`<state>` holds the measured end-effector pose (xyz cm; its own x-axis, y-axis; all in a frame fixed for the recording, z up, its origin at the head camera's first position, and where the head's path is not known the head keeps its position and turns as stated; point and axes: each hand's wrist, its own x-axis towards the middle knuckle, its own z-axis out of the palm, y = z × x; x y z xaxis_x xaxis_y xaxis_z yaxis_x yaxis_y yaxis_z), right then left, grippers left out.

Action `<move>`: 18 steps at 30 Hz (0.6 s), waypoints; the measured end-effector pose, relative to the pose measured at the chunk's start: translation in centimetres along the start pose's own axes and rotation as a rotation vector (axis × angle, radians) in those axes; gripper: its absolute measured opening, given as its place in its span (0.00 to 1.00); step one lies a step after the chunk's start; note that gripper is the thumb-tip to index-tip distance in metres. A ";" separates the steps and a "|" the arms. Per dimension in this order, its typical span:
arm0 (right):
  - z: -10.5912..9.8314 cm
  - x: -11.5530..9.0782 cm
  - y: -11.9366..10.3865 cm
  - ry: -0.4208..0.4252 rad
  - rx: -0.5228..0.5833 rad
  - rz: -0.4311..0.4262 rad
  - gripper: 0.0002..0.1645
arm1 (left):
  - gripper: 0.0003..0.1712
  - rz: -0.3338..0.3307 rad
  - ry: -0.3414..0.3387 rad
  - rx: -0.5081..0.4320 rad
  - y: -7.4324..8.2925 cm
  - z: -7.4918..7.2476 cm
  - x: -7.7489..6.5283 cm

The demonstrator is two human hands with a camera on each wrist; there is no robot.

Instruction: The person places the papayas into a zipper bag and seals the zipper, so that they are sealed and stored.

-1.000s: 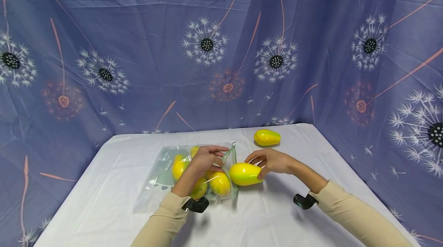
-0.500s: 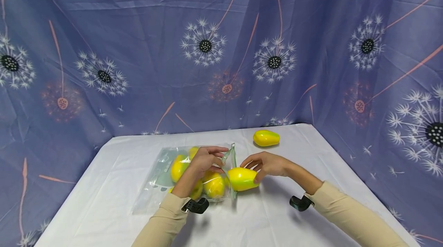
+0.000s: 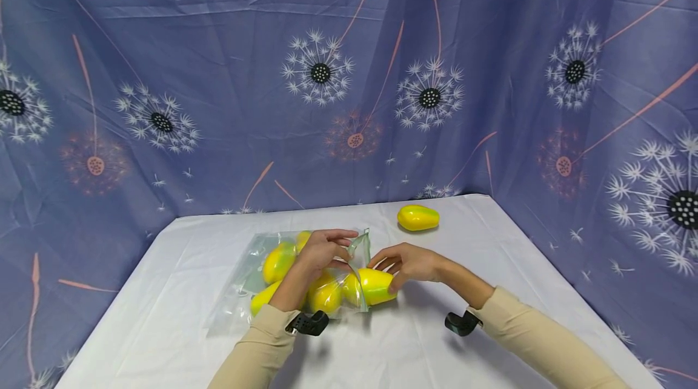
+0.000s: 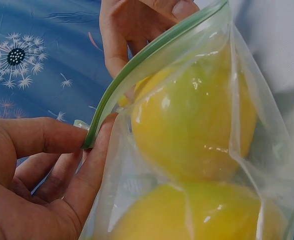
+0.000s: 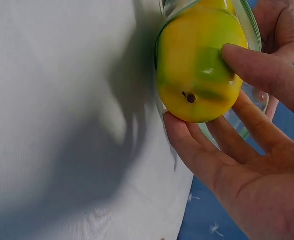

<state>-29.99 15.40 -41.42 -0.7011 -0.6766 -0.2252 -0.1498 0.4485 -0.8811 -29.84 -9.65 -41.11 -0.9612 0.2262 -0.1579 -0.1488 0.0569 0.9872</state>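
Right hand (image 3: pixel 411 264) gripping papaya (image 5: pixel 197 60), partly inside bag (image 3: pixel 254 266), depth unclear

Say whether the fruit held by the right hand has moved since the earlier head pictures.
Yes: judged against the lone fruit at the back, the held fruit has gone left and slightly nearer, its far end now inside the bag.
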 end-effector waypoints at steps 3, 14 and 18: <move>0.4 0.4 -0.1 -0.009 0.010 -0.002 0.38 | 0.27 0.000 0.000 0.005 0.0 -0.1 0.1; 1.7 1.1 -0.3 0.009 0.078 0.051 0.35 | 0.28 -0.004 0.002 0.002 0.0 0.0 0.0; 1.8 1.1 -0.2 0.038 0.120 0.079 0.33 | 0.28 0.000 0.002 0.000 0.0 -0.1 -0.1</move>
<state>-29.47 13.44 -42.22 -0.7338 -0.6180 -0.2822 -0.0100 0.4251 -0.9051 -29.75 -9.75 -41.09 -0.9615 0.2247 -0.1583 -0.1491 0.0573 0.9872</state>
